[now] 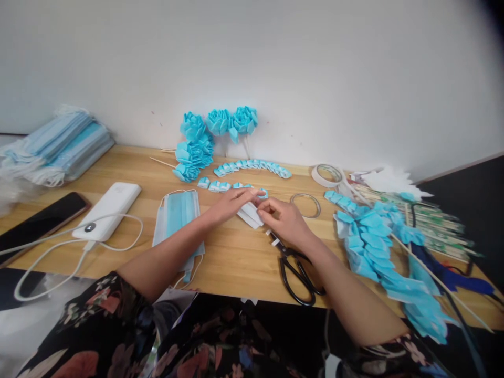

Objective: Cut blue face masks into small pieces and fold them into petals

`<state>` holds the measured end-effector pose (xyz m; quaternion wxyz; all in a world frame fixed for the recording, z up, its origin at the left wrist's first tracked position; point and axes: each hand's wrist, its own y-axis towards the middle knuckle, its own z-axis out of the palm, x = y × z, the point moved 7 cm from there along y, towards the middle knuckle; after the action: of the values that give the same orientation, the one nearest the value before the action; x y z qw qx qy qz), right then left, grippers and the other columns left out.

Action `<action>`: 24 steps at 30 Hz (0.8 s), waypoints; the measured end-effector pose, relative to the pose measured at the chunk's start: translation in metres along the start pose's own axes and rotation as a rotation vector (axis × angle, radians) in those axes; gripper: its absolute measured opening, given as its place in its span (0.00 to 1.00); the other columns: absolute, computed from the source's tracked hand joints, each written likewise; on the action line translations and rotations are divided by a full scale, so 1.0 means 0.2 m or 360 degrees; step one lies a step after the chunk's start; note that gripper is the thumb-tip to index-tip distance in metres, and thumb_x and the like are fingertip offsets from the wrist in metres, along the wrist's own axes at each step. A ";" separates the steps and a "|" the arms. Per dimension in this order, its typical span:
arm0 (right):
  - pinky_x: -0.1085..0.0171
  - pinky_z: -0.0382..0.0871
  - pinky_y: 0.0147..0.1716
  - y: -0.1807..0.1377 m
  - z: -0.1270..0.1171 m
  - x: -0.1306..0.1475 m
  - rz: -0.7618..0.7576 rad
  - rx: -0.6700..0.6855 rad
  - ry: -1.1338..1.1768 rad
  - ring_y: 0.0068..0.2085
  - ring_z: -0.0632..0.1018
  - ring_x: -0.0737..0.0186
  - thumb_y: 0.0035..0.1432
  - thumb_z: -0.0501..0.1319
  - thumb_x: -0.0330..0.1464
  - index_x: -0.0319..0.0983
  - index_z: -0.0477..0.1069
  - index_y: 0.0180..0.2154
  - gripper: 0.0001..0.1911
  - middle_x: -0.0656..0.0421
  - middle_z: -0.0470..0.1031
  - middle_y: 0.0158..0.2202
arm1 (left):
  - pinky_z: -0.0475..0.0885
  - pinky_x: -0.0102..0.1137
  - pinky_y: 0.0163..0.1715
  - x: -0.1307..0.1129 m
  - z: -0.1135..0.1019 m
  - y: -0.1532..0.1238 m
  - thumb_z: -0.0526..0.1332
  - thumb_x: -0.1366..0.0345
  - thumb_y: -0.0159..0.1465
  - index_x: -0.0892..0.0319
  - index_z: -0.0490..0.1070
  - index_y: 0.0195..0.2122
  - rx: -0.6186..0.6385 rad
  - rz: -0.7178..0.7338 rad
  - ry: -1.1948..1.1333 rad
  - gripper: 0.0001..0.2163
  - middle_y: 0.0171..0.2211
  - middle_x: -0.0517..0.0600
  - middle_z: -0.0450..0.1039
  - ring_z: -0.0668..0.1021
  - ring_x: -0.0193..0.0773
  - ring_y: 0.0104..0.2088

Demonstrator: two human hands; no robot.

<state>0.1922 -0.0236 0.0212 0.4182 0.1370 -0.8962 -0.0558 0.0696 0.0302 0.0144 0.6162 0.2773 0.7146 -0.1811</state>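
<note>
My left hand (pixel 236 203) and my right hand (pixel 286 219) meet fingertip to fingertip over the table's middle. Both have their fingers drawn together in a pinch; what lies between the tips is too small to make out. Just under them is a white folded strip (pixel 250 216), partly covered by the fingers. Close behind the fingertips runs a row of small folded blue-and-white pieces (pixel 219 186). Black-handled scissors (pixel 300 273) lie below my right hand, with small white scraps by the blades. A blue face mask (pixel 181 215) lies flat beside my left forearm.
Blue flowers on sticks (pixel 195 149) stand against the wall behind a curved row of folded pieces (pixel 252 165). Tape rolls (pixel 327 176), blue petals (pixel 368 236) and a blue-handled tool (pixel 452 275) lie right. Left are stacked masks (pixel 71 144), a corded power bank (pixel 112 207) and a phone (pixel 43 223).
</note>
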 end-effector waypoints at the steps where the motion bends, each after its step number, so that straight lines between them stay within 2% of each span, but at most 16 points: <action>1: 0.66 0.63 0.30 0.00 -0.01 -0.01 0.0027 -0.0050 0.0001 0.27 0.74 0.65 0.57 0.59 0.31 0.41 0.71 0.31 0.03 0.63 0.76 0.26 | 0.69 0.34 0.47 0.00 0.00 0.00 0.53 0.50 0.66 0.62 0.76 0.44 -0.0004 -0.0011 -0.0040 0.22 0.41 0.54 0.78 0.77 0.41 0.44; 4: 0.66 0.62 0.29 0.00 -0.05 -0.02 0.0065 -0.0186 0.0002 0.26 0.73 0.65 0.58 0.60 0.32 0.41 0.71 0.32 0.03 0.63 0.75 0.25 | 0.70 0.34 0.45 0.02 0.00 0.00 0.60 0.50 0.62 0.62 0.75 0.48 0.0017 -0.0079 -0.0143 0.22 0.45 0.56 0.77 0.76 0.42 0.45; 8: 0.66 0.62 0.27 0.00 -0.07 -0.06 0.0125 -0.0309 0.0107 0.26 0.72 0.65 0.59 0.59 0.35 0.41 0.71 0.32 0.05 0.62 0.74 0.24 | 0.73 0.32 0.35 0.07 0.03 0.01 0.69 0.54 0.52 0.62 0.71 0.53 0.0053 -0.0204 -0.0341 0.29 0.42 0.54 0.77 0.77 0.39 0.37; 12: 0.66 0.63 0.28 0.01 -0.10 -0.07 0.0138 -0.0411 0.0293 0.27 0.73 0.65 0.58 0.59 0.36 0.40 0.69 0.31 0.07 0.61 0.74 0.27 | 0.71 0.30 0.31 0.12 0.01 0.03 0.73 0.57 0.46 0.64 0.73 0.47 -0.0104 -0.0211 -0.0474 0.28 0.34 0.52 0.77 0.76 0.36 0.31; 17: 0.66 0.64 0.29 0.01 -0.10 -0.09 0.0181 -0.0436 0.0464 0.28 0.72 0.65 0.57 0.60 0.37 0.40 0.68 0.29 0.08 0.61 0.73 0.27 | 0.69 0.30 0.33 0.15 -0.03 0.03 0.71 0.55 0.49 0.64 0.75 0.35 -0.0249 -0.0228 -0.0551 0.19 0.31 0.51 0.77 0.75 0.35 0.30; 20: 0.66 0.64 0.29 0.02 -0.09 -0.10 0.0188 -0.0381 0.0507 0.27 0.71 0.66 0.57 0.60 0.37 0.40 0.68 0.30 0.08 0.61 0.72 0.27 | 0.69 0.29 0.32 0.15 -0.05 0.02 0.68 0.53 0.52 0.63 0.71 0.29 -0.0352 -0.0221 -0.0614 0.16 0.26 0.47 0.73 0.74 0.32 0.27; 24: 0.65 0.66 0.32 0.02 -0.04 -0.11 0.0151 -0.0208 0.0573 0.31 0.74 0.64 0.58 0.60 0.37 0.40 0.70 0.34 0.07 0.61 0.74 0.30 | 0.69 0.27 0.28 0.10 -0.04 0.01 0.66 0.53 0.55 0.60 0.66 0.29 -0.0354 -0.0169 -0.0716 0.16 0.24 0.45 0.71 0.73 0.31 0.24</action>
<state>0.2108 -0.0134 0.0106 0.5819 0.0749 -0.8069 -0.0689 0.0627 0.0403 -0.0042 0.7761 0.1225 0.5886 -0.1905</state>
